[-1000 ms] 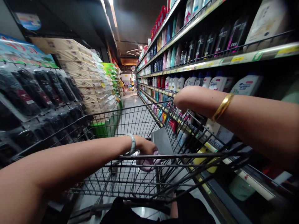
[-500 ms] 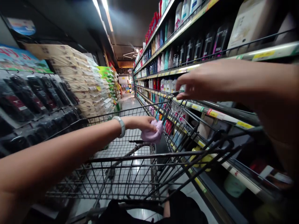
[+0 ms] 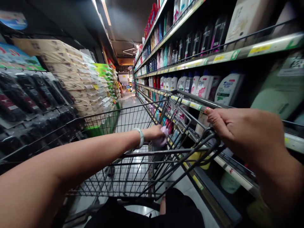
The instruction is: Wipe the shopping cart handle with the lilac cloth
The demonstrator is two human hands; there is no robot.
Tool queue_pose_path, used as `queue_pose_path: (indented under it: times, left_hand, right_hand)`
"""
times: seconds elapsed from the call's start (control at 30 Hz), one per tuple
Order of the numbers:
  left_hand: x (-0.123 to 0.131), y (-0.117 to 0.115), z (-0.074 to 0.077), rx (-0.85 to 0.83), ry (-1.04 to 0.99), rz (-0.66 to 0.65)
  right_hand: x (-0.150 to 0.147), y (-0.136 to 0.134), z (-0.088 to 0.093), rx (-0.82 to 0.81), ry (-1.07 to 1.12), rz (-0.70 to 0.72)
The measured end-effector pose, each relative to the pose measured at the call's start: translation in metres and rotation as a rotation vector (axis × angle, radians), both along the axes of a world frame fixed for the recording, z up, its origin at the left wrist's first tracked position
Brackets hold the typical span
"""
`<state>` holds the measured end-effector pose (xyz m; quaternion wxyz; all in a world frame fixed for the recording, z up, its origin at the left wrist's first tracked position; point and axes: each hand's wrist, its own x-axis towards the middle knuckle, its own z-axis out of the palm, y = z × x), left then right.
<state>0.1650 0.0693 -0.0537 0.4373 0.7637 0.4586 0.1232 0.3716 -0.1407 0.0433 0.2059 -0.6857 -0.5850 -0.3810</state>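
Observation:
My left hand (image 3: pixel 154 132), with a pale bangle (image 3: pixel 140 138) at the wrist, is closed around a crumpled light purple cloth (image 3: pixel 161 138). It reaches over the black wire shopping cart (image 3: pixel 114 186), and the cloth is against or close to the cart's inner right side. At the cart's upper right corner, my right hand (image 3: pixel 242 126) is closed on the cart's frame, knuckles up. Most of its fingers are hidden beneath the hand. A dark bar (image 3: pixel 197 97) of the cart runs forward from there. Floor tiles show through the wire mesh.
Shelves with shampoo bottles (image 3: pixel 204 85) and dark bottles (image 3: pixel 196 42) line the right side, close to the cart. To the left hang packaged dark goods (image 3: pixel 30 91) beside stacked tissue packs (image 3: pixel 68 76). The aisle floor (image 3: pixel 130 103) stretches ahead.
My right hand has come down from above the cart's far right corner onto its nearer frame. My left hand has carried the cloth slightly right, toward the cart's side.

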Motion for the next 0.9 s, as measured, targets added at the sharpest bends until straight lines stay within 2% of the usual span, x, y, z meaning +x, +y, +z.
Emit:
queue_pose_path:
  times: [0.07, 0.13, 0.27, 0.33, 0.37, 0.43, 0.5, 0.57, 0.63, 0.7, 0.8, 0.87, 0.9]
  left_hand:
    - [-0.007, -0.003, -0.007, -0.088, 0.064, 0.019]
    - [-0.008, -0.007, -0.002, -0.157, 0.068, 0.009]
    - [0.001, -0.010, 0.032, -0.160, -0.138, -0.082]
    - [0.004, -0.010, 0.042, -0.116, -0.162, -0.134]
    - [0.005, -0.010, 0.042, -0.098, -0.092, -0.158]
    - [0.004, -0.011, 0.032, -0.106, 0.121, -0.192]
    - [0.002, -0.016, 0.016, -0.188, 0.319, -0.206]
    - [0.001, -0.022, 0.006, -0.290, 0.427, -0.227]
    - [0.003, -0.028, 0.009, -0.360, 0.479, -0.256]
    - [0.005, -0.033, 0.025, -0.377, 0.409, -0.299]
    - [0.010, -0.039, 0.055, -0.288, 0.055, -0.347]
    - [0.013, -0.042, 0.064, -0.192, -0.161, -0.333]
    - [0.013, -0.043, 0.065, -0.143, -0.190, -0.318]
  right_hand:
    - [-0.001, 0.000, 0.000, 0.038, 0.007, 0.026]
    - [0.000, 0.000, -0.001, 0.058, 0.015, 0.054]
    - [0.000, 0.000, -0.004, 0.077, 0.037, 0.065]
    - [-0.001, 0.001, -0.004, 0.098, 0.049, 0.060]
    - [-0.001, 0.001, -0.005, 0.110, 0.055, 0.060]
    - [-0.002, 0.002, -0.005, 0.127, 0.060, 0.070]
    - [-0.003, 0.002, -0.005, 0.139, 0.060, 0.073]
    - [-0.003, 0.002, -0.005, 0.147, 0.058, 0.077]
    - [-0.003, 0.002, -0.005, 0.148, 0.064, 0.085]
    - [-0.002, 0.003, -0.005, 0.149, 0.072, 0.092]
    - [-0.002, 0.004, -0.005, 0.159, 0.073, 0.087]
    - [-0.002, 0.004, -0.006, 0.166, 0.073, 0.082]
    - [-0.002, 0.004, -0.006, 0.167, 0.074, 0.075]
